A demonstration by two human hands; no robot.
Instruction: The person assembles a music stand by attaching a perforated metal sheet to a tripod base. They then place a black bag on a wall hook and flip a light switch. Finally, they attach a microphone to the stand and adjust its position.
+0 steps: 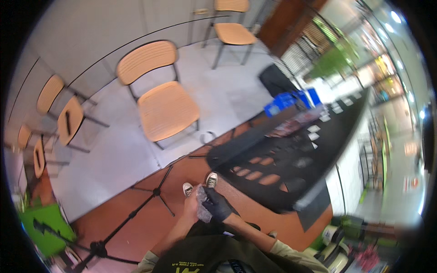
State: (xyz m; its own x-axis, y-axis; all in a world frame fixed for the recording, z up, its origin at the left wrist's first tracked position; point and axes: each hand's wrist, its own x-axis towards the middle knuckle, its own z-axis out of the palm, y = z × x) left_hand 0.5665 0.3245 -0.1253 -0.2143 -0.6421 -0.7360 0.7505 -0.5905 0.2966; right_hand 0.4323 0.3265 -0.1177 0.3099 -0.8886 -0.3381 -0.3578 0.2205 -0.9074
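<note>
In the head view, a black table (291,168) covered with cloth stands to the right, with small cards and a blue box (284,102) at its far end. A wooden chair (161,102) stands far to the left, and more chairs are along the wall. A black tripod stand (136,214) is on the brown floor at the near left. The two shoes (200,184) of the person are just beyond the hands. The left hand (191,207) is bare and the right hand (217,205) wears a black glove. Both hands close around a grey cloth (202,204) between them, near the body. The long axis of the cloth runs from near to far.
</note>
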